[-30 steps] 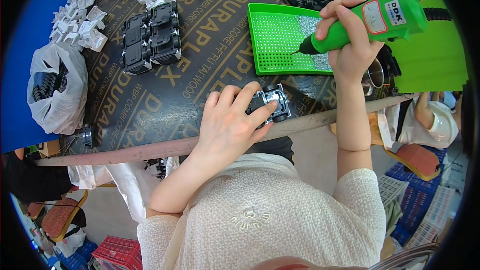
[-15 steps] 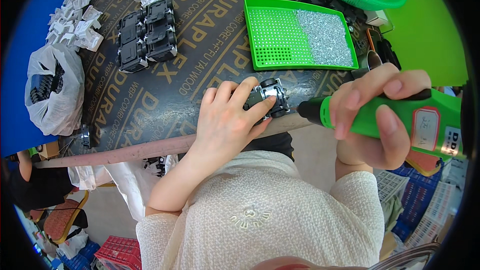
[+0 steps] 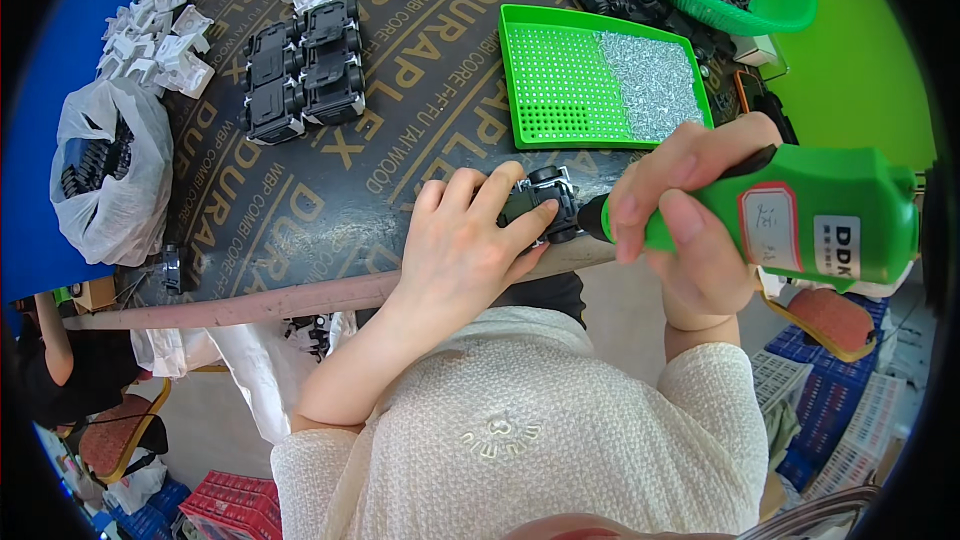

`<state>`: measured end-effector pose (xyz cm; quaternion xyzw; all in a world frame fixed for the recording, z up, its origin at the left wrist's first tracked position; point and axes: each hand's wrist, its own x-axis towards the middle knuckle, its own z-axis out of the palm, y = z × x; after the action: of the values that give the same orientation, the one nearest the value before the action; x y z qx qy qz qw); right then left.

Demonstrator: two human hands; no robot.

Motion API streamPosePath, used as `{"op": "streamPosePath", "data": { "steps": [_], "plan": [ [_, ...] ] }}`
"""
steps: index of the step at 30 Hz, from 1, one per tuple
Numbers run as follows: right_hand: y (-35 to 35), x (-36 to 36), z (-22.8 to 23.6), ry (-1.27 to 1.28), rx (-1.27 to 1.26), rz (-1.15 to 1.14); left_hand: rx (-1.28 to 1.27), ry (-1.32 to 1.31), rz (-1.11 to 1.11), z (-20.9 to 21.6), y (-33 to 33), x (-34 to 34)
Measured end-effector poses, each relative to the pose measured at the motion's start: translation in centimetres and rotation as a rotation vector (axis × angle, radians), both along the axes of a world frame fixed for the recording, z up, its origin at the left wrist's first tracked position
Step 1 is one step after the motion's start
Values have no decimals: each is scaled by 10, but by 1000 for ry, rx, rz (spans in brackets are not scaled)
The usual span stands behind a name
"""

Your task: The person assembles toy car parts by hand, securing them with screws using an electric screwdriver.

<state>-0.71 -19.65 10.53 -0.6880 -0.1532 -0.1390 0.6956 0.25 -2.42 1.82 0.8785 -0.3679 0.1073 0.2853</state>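
My left hand (image 3: 465,225) presses a small black-and-silver toy car chassis (image 3: 548,202) down on the table near its front edge, with the fingers over it. A green electric screwdriver (image 3: 800,215) lies nearly level in my right hand (image 3: 700,210), fingers wrapped round its body. The screwdriver's black nose meets the right end of the chassis; its bit is hidden. Beyond the chassis is a green perforated tray (image 3: 560,70) with a heap of small silver screws (image 3: 650,85) in its right part.
Assembled black toy car bodies (image 3: 305,70) stand grouped at the left. White plastic parts (image 3: 165,45) pile up behind them. A white plastic bag (image 3: 110,175) holds black parts. One dark part (image 3: 174,268) lies at the front left. A green basket (image 3: 770,0) of black parts is at the far right.
My right hand has moved the screwdriver left, so its nose now reaches the chassis. My left hand stays on the chassis. The view has shifted slightly.
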Motion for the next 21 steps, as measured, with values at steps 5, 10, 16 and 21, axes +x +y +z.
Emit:
{"op": "streamPosePath", "data": {
  "steps": [5,10,16,21],
  "plan": [
    [-1,7,5,-65,-1,143,14,6,5,-2,4,1],
    [-51,37,8,-398,224,-160,-3,-7,-17,3,-4,0],
    [-53,83,-24,-296,207,-234,4,-4,7,-2,0,1],
    [-48,87,-27,-353,139,-263,4,-3,9,-1,1,1]
  ]
}}
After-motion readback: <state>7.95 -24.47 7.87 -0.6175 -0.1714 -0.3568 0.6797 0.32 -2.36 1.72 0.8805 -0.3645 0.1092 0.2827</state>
